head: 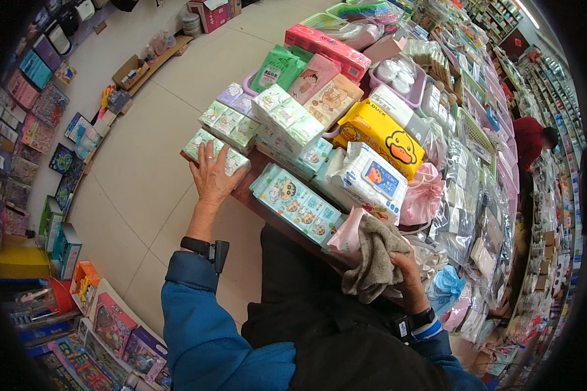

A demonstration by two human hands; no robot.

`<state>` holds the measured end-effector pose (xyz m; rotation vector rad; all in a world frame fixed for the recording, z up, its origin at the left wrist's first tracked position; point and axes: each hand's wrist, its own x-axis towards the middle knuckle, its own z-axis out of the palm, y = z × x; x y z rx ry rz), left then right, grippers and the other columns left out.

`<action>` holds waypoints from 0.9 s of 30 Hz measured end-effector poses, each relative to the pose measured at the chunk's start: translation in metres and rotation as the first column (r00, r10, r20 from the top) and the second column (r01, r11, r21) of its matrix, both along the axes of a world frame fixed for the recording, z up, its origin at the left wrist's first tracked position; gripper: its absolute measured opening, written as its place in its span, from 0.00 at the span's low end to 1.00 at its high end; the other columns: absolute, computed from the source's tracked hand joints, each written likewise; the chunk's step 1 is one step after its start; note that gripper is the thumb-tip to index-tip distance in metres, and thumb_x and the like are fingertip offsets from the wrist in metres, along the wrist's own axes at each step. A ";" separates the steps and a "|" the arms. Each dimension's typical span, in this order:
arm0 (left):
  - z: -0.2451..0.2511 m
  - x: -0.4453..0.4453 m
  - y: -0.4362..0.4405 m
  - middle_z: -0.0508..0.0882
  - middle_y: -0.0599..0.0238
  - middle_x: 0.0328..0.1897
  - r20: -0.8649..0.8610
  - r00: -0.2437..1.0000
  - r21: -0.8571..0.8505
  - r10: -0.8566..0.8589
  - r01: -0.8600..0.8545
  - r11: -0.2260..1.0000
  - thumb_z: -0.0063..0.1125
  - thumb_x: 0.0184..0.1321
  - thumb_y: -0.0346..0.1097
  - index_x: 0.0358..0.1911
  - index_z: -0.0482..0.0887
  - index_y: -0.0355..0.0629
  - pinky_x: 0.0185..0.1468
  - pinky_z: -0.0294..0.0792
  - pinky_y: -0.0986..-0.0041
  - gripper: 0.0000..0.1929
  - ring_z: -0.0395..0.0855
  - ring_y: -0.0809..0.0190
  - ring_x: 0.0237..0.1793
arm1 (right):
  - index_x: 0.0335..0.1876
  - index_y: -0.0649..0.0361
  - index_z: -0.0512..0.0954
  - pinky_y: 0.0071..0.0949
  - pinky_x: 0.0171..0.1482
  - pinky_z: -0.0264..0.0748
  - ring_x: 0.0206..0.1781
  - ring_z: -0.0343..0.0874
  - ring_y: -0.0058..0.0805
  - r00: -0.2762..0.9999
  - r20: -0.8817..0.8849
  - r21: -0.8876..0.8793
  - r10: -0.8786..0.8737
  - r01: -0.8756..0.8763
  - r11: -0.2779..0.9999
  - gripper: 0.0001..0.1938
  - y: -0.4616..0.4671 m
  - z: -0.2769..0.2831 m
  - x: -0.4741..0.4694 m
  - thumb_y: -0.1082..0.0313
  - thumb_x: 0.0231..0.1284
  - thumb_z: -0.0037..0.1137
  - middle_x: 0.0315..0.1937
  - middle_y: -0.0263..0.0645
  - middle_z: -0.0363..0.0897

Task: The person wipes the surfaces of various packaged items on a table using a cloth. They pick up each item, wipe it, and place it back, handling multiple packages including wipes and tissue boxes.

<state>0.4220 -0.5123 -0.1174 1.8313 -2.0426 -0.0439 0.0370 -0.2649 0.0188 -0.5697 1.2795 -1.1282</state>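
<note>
My left hand (pixel 212 171) rests with spread fingers on a green-and-white tissue pack (pixel 235 160) at the near left corner of the display table. Whether its fingers grip the pack I cannot tell. My right hand (pixel 407 273) holds a crumpled grey-brown cloth (pixel 377 254) beside a pink package (pixel 348 233). Between the hands lies a pale blue cartoon tissue pack (pixel 296 203) along the table's edge. Behind it are stacked green-and-white tissue packs (pixel 288 117), a white wet-wipe pack (pixel 372 178) and a yellow duck-print pack (pixel 384 137).
The dark red table edge (pixel 259 207) runs in front of me. Plastic baskets, one of them purple (pixel 416 93), and bagged goods crowd the table's far side. Low shelves with boxed toys (pixel 112 317) line the left. A person in red (pixel 528 141) is at the far right.
</note>
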 end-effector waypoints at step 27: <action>0.029 -0.009 -0.124 0.55 0.52 0.83 0.061 0.995 0.335 -0.081 0.056 0.940 0.72 0.37 0.71 0.71 0.68 0.60 0.73 0.40 0.27 0.53 0.45 0.41 0.82 | 0.71 0.68 0.66 0.34 0.64 0.76 0.61 0.79 0.37 0.992 0.102 0.059 -0.071 0.065 0.996 0.38 0.000 0.010 0.008 0.63 0.51 0.61 0.61 0.48 0.76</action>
